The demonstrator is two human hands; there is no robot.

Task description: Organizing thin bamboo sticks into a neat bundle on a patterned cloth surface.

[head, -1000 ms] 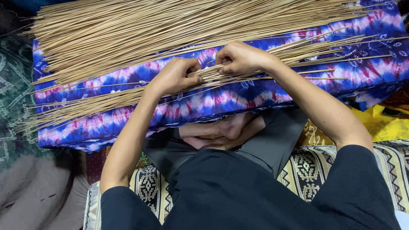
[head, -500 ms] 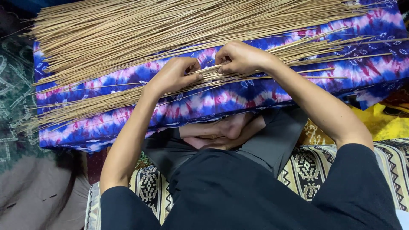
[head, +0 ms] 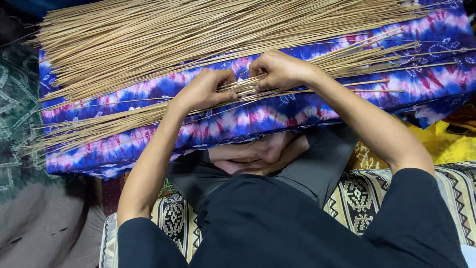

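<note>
Your left hand (head: pixel 203 92) and right hand (head: pixel 280 69) each pinch a thin bundle of straight, dry tan sticks (head: pixel 148 116) on the soft tie-dyed cushion (head: pixel 307 106); the larger stick pile (head: pixel 198 34) lies beyond.

No packages, labels, signs, screens visible (none anywhere).

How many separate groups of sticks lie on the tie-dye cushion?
2. A big pile lies across the cushion's far side. A thinner bundle runs along the near side, gripped mid-length by the left hand and right hand. A few strays lie between.
</note>
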